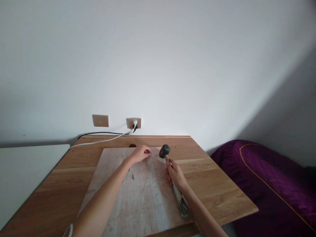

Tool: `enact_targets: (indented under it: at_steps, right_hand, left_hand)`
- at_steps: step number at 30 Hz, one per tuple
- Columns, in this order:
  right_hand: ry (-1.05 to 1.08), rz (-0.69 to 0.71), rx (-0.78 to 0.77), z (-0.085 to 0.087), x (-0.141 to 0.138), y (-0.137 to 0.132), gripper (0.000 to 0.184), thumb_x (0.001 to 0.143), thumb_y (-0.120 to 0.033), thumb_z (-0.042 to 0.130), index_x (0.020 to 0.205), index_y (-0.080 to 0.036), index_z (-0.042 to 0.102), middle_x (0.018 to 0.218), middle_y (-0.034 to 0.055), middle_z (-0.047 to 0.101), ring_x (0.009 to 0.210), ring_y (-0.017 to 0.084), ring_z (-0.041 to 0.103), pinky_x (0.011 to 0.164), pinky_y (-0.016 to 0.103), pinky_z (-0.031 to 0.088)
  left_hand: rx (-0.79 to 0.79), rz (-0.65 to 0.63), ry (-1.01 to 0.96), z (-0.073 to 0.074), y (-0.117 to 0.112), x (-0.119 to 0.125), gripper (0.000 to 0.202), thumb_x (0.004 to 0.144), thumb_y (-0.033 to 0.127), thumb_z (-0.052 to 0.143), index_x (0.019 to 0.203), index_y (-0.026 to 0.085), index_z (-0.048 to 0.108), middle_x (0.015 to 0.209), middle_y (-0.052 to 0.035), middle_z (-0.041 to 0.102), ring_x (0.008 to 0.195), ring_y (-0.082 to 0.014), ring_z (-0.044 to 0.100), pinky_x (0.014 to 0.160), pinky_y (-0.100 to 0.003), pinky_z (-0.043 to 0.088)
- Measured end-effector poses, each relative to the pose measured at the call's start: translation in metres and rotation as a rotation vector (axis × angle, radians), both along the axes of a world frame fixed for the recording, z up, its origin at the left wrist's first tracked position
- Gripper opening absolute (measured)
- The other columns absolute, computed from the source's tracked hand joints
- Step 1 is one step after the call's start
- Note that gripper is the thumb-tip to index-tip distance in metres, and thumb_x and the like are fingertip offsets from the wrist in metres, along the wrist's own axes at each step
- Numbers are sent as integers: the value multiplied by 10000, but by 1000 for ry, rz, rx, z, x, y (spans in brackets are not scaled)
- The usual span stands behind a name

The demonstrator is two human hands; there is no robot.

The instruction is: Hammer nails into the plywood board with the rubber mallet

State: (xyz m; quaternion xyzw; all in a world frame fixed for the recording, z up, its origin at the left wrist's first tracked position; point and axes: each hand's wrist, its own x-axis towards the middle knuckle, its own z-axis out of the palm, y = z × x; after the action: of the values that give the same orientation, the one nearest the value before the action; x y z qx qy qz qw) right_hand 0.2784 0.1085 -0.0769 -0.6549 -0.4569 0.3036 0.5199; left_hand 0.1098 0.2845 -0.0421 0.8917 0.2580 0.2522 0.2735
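A pale plywood board (145, 194) lies on a wooden table (212, 191). My right hand (175, 173) is closed around the wooden handle of a hammer (165, 151), whose dark head is raised just above the board's far edge. My left hand (141, 153) rests on the far part of the board, its fingertips pinched together on something small and dark that looks like a nail. A few small nails (132, 176) lie loose on the board near my left forearm.
A white wall rises behind the table, with a switch plate (100, 120) and a socket (133, 123) holding plugs. White and black cables (98, 141) run along the table's back edge. A purple cushion or bedding (266, 184) lies to the right. A white surface (27, 168) adjoins the left.
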Motion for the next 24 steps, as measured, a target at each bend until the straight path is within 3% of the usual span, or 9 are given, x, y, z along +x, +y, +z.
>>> enact_targets:
  at_steps: [10, 15, 19, 24]
  right_hand:
    - [-14, 19, -1, 8, 1, -3, 543, 827, -677, 518, 1061, -189, 486, 604, -80, 452, 367, 91, 427, 299, 205, 360]
    - [13, 12, 46, 33, -5, -3, 509, 847, -668, 514, 1054, -205, 478, 610, -94, 435, 361, 78, 408, 277, 185, 331]
    - [20, 124, 65, 56, -22, 0, 490, 864, -650, 529, 1057, -202, 488, 653, -87, 465, 359, 66, 414, 272, 184, 338]
    - [-109, 223, 58, 54, -38, 8, 477, 925, -602, 469, 1160, -190, 523, 634, -85, 472, 348, 75, 444, 274, 180, 340]
  left_hand:
    - [-110, -19, -143, -12, 0, -1, 228, 775, 132, 646, 984, 133, 736, 924, -63, 751, 782, -146, 658, 739, -239, 493]
    - [-70, 16, -124, -15, 1, 0, 360, 749, 154, 674, 1108, 143, 702, 989, -54, 735, 715, -128, 611, 696, -237, 463]
    - [-43, 66, -115, -15, 1, 1, 514, 697, 228, 750, 1196, 143, 660, 1116, -68, 696, 750, -139, 602, 729, -261, 468]
    - [-24, 64, -95, -12, -1, -1, 451, 671, 247, 755, 1093, 121, 662, 960, -53, 683, 701, -151, 578, 677, -267, 454]
